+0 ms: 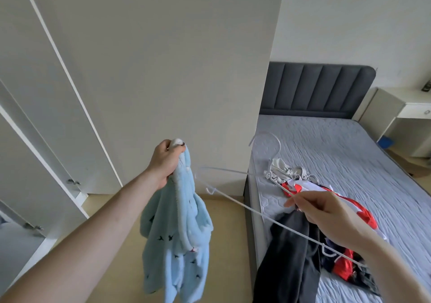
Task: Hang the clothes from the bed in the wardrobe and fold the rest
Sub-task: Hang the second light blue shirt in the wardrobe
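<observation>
My left hand (166, 161) grips the top of a fluffy light-blue garment (177, 239) with small dark prints, which hangs down over the floor. My right hand (326, 211) pinches a thin white hanger (235, 199) by its bar, with the hook up over the bed's edge. On the bed (349, 153) lies a pile of clothes: a grey-beige piece (286, 173), a red and white garment (300, 187) and a dark grey one (289, 256) draped over the side.
White wardrobe doors (46, 120) stand ajar at the left, with a white side panel (175, 69) ahead. A dark padded headboard (317, 88) is behind the bed, and a white bedside table (405, 113) at the far right. Bare wooden floor (224, 244) lies between wardrobe and bed.
</observation>
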The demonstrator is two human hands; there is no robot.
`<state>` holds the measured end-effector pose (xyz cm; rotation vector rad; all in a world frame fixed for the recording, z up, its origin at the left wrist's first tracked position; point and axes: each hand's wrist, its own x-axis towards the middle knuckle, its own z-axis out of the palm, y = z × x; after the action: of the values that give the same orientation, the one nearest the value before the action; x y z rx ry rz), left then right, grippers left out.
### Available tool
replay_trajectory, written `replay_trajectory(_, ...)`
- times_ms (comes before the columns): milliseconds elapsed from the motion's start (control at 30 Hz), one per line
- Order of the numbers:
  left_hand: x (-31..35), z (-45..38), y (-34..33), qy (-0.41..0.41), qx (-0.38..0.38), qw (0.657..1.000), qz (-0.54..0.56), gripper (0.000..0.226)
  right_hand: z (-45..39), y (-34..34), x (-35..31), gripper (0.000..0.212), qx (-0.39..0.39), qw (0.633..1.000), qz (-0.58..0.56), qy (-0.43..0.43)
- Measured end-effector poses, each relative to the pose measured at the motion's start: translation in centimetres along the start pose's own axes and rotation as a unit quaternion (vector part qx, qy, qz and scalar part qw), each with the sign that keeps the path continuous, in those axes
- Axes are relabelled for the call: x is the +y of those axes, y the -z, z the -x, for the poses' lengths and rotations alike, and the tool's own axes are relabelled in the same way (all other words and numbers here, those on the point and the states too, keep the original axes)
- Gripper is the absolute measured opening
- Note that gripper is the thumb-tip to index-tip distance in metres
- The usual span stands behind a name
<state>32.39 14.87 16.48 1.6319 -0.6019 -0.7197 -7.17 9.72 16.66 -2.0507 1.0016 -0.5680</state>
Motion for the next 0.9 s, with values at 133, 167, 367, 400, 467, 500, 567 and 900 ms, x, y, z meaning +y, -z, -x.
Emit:
replay_trajectory(133, 0.8, -0.3, 0.7, -0.024, 0.003, 1.0, -0.015, 0.029, -0.2, -0.4, -2.0, 0.036, -0.01, 1.0, 0.006, 0.019)
replay_trajectory(167, 1.2, -0.2, 0.7, -0.034, -0.003, 0.999, -0.013, 0.029, -0.5, -0.7, -2.4, 0.036, -0.018, 0.999, 0.01, 0.025)
replay_trajectory(367, 5.0, 2.1, -0.2, -0.104, -0.07, 0.992, -0.003, 0.013, -3.2, -4.7, -4.7, 0.036, -0.067, 0.996, -0.006, 0.051)
replay_trajectory(400, 5.8, 2.6, -0.4, -0.115, -0.08, 0.99, -0.004, 0.011, -3.8, -5.1, -5.0, 0.036, -0.073, 0.996, -0.01, 0.057)
replay_trajectory(467, 7.3, 3.3, -0.2, -0.127, -0.101, 0.987, 0.002, 0.013, -4.9, -5.3, -5.2, 0.034, -0.069, 0.995, 0.003, 0.071)
replay_trajectory(500, 8.0, 3.6, -0.1, -0.129, -0.112, 0.985, 0.007, 0.016, -5.4, -5.2, -5.1, 0.033, -0.057, 0.995, 0.021, 0.08)
replay_trajectory(567, 9.1, 4.2, 0.4, -0.133, -0.132, 0.982, 0.014, 0.021, -6.0, -4.9, -5.1, 0.031, -0.017, 0.993, 0.063, 0.103)
replay_trajectory(900, 8.6, 5.4, -0.9, -0.144, -0.246, 0.959, -0.007, 0.025, -4.2, -7.1, -4.5, 0.023, 0.122, 0.971, 0.035, 0.205)
